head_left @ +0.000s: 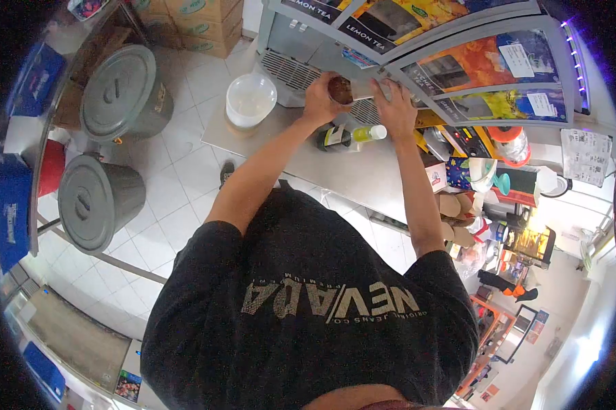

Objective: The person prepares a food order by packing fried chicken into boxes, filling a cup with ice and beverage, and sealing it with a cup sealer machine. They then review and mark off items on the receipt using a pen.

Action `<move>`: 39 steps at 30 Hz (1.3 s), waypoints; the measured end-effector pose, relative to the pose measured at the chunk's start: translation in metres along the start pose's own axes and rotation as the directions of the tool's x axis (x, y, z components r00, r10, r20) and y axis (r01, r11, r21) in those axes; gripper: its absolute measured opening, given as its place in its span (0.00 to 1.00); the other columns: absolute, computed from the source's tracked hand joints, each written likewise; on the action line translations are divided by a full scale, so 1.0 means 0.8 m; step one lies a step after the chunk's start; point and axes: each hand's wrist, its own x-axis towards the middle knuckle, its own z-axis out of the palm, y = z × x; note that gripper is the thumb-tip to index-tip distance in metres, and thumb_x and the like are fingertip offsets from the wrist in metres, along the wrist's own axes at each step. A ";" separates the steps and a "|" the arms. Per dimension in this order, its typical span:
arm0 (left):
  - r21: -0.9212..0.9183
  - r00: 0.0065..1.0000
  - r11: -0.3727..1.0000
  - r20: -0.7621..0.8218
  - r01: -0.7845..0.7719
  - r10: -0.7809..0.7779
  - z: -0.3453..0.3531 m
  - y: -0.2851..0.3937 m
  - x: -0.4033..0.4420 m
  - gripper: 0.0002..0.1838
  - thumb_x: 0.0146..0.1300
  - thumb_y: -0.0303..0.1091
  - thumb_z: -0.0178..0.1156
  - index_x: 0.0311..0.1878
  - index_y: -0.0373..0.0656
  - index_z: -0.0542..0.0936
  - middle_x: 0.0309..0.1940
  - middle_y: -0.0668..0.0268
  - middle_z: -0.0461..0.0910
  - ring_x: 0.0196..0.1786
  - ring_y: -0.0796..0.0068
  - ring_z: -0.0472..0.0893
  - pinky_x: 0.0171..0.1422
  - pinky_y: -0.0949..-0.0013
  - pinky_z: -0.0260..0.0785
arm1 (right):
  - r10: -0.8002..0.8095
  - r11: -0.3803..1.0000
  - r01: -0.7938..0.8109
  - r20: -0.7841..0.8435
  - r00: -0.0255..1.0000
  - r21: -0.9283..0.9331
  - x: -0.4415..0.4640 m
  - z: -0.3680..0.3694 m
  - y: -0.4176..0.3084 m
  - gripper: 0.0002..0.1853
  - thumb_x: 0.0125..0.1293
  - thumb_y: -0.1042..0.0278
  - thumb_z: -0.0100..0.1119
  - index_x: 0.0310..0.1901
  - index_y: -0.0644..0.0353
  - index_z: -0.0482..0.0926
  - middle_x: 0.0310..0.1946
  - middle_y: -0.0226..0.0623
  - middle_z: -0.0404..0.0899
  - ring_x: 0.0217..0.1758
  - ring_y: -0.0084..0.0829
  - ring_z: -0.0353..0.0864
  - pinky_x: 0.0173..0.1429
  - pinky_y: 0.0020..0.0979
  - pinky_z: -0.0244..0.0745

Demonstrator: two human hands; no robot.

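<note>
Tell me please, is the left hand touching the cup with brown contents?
Touching. The head view shows it: the left hand wraps around the side of the cup, with no gap visible between them.

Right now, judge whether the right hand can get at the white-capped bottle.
Probably yes: the white-capped bottle sits close to the right hand with nothing visible between them, though that hand reaches toward the drink dispenser.
</note>
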 end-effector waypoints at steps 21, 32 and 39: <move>0.200 0.925 0.972 0.378 -0.120 0.037 -0.147 0.261 -0.017 0.44 0.43 0.31 0.83 0.67 0.39 0.74 0.60 0.57 0.77 0.64 0.58 0.78 0.72 0.56 0.71 | 0.828 -0.540 -0.469 0.540 -0.149 0.699 -0.245 0.161 0.053 0.26 0.69 0.46 0.65 0.57 0.60 0.80 0.56 0.43 0.84 0.57 0.42 0.85 0.57 0.50 0.82; 0.035 0.727 0.926 0.609 0.376 -0.318 0.059 0.337 -0.140 0.50 0.42 0.25 0.81 0.72 0.36 0.68 0.62 0.54 0.75 0.66 0.60 0.77 0.74 0.56 0.70 | 0.634 -0.737 0.200 0.763 -0.126 0.646 -0.348 0.144 0.083 0.19 0.82 0.52 0.55 0.57 0.61 0.74 0.45 0.34 0.80 0.49 0.30 0.82 0.54 0.36 0.80; -0.164 0.815 0.986 0.574 0.017 0.081 0.259 0.323 -0.127 0.58 0.49 0.24 0.81 0.80 0.34 0.55 0.67 0.53 0.72 0.69 0.58 0.75 0.75 0.56 0.69 | 0.592 -0.790 0.251 0.803 0.076 0.559 -0.399 0.047 0.051 0.14 0.82 0.55 0.55 0.51 0.59 0.73 0.40 0.25 0.74 0.46 0.23 0.78 0.66 0.37 0.81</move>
